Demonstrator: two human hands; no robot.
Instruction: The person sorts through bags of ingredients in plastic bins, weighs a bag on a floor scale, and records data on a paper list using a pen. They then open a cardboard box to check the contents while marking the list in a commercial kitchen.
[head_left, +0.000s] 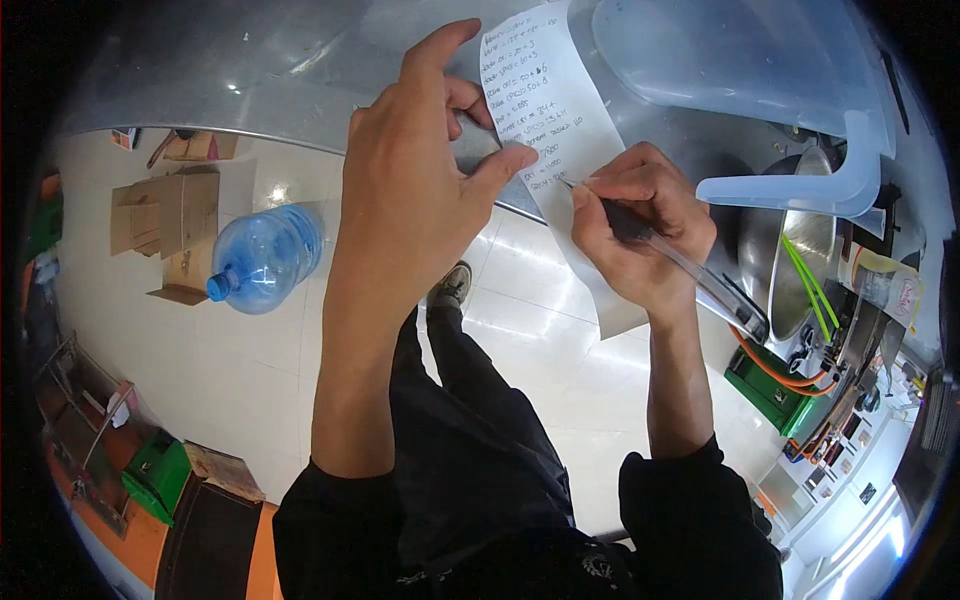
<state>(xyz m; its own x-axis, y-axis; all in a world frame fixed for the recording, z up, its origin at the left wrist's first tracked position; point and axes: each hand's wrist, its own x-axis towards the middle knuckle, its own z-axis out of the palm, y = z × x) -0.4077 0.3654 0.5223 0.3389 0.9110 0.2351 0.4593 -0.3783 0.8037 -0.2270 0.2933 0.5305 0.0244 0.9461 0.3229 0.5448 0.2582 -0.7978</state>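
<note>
A long strip of white paper bears handwritten lines. Its upper part lies on a metal counter, and the lower end hangs past the counter's front edge. In my right hand is a clear-barrelled ballpoint pen, its tip at the lowest written line. My left hand is at the strip's left edge, with the thumb tip over the paper and a curled finger against the edge. The index finger points up, apart from the thumb, and nothing is gripped between them.
The metal counter runs across the top. On the right are a translucent plastic container, a steel bowl and green chopsticks. A large blue water bottle and a cardboard box lie on the tiled floor to the left.
</note>
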